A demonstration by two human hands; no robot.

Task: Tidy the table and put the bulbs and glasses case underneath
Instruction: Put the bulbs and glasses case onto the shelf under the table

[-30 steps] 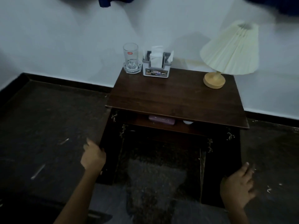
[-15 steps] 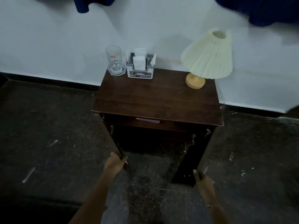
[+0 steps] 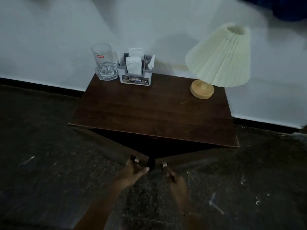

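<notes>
Both hands were down at the doors under the surface (image 3: 149, 113)! The left hand (image 3: 132, 171) lay with its fingers stretched out against the left door (image 3: 113, 148), right by the small metal left handle (image 3: 137, 160). Its thumb reached toward the gap and it gripped nothing. The right hand (image 3: 177, 180) was a blur at the right door (image 3: 196, 155), one finger toward the right handle (image 3: 164, 164); whether it had hold, I could not tell.

Those doors looked like stiff, light wooden panels that should swing easily, best taken by the handles near the meeting edges. They were dark brown with faint grain, a narrow black gap between them. No bulbs or glasses case showed on top; if underneath, they were hidden.
</notes>
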